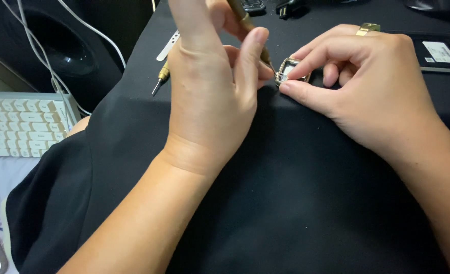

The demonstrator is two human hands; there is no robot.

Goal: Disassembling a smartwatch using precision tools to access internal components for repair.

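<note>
Left hand (pixel 209 86) is raised over the black cloth (pixel 296 203), fingers curled around a brass-coloured screwdriver (pixel 245 23); its tip comes down right at the edge of the small metal case (pixel 290 70). Right hand (pixel 372 86) pinches that case between thumb and forefinger, other fingers tucked in behind, a gold ring (pixel 368 28) on one finger. The case is small, square with rounded corners, silver-gold rim, sitting on the cloth near the top middle, between the two hands. Cannot tell whether the tip actually touches the case; the left thumb hides it.

A second small screwdriver (pixel 161 78) lies on the cloth left of the left hand, tip pointing down-left. Just above it, a pale flat strip (pixel 168 45). White keyboard (pixel 24 124) sits at the left edge, white cables (pixel 47 61) run over a black speaker (pixel 62 45) behind it. Dark flat device with a white label (pixel 440 52) at top right.
</note>
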